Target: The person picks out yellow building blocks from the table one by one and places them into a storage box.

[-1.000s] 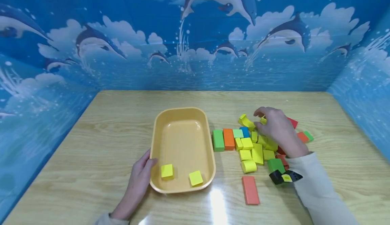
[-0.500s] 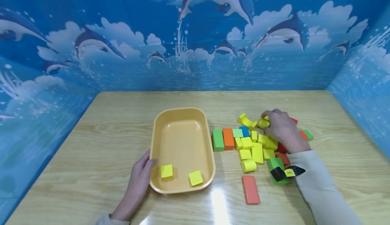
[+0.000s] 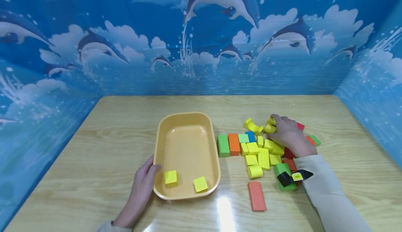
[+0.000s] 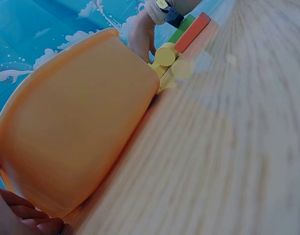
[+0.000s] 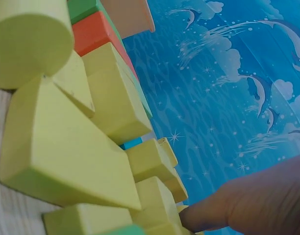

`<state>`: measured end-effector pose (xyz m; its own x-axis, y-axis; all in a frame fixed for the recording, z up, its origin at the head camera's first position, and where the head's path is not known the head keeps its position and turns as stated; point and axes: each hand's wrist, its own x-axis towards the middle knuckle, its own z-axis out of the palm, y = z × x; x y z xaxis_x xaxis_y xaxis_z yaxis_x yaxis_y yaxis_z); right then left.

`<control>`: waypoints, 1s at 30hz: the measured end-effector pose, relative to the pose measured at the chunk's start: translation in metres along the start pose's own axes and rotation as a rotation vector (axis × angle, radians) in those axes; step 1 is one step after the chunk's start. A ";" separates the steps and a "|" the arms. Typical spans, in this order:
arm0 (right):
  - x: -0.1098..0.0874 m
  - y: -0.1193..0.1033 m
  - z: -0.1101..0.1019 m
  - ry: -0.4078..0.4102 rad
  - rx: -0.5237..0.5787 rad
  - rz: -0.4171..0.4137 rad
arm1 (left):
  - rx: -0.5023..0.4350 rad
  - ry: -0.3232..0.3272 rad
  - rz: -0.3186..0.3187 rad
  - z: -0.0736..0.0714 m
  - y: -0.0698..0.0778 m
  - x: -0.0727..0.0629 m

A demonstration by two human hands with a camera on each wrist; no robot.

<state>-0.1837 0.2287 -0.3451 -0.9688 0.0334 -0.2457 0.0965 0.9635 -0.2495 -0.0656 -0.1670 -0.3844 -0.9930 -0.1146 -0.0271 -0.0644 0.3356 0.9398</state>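
Observation:
In the head view my left hand (image 3: 142,185) grips the near left side of a pale orange plastic tray (image 3: 158,137), thumb over the rim. Two yellow cubes (image 3: 171,178) lie inside it near its front. My right hand (image 3: 287,134) reaches over the far end of a pile of toy blocks. Its fingers and thumb spread about a yellow cylinder (image 3: 270,128) and a small yellow block (image 3: 271,121); I cannot tell whether it holds either. From the right wrist, the thumb (image 5: 204,215) shows right at the yellow blocks (image 5: 157,200). The left wrist view faces the tray's side (image 4: 81,122).
Beside the tray stand a green block (image 3: 223,146) and an orange block (image 3: 233,144). A yellow arch (image 3: 251,125) lies at the pile's back, a red block (image 3: 257,196) in front. More green blocks (image 3: 282,171) sit below the right wrist. A dolphin-printed backdrop (image 3: 201,75) borders the wooden table (image 3: 103,148).
My right hand has shifted slightly right and down among the yellow blocks, uncovering the cylinder between thumb and fingers. The left hand and tray stay put; the head view has tilted slightly.

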 end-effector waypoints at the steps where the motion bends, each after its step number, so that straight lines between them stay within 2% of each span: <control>1: 0.001 0.000 0.001 -0.004 0.005 0.002 | -0.003 0.001 0.000 0.000 0.000 0.000; 13: 0.004 0.004 0.002 0.050 0.065 -0.024 | -0.021 0.001 0.001 0.000 -0.001 0.002; 30: 0.001 -0.002 0.000 0.130 0.032 -0.026 | -0.024 0.000 0.050 -0.001 -0.001 0.002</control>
<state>-0.1847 0.2266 -0.3451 -0.9923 0.0447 -0.1156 0.0762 0.9558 -0.2841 -0.0674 -0.1684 -0.3851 -0.9950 -0.0983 0.0203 -0.0120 0.3183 0.9479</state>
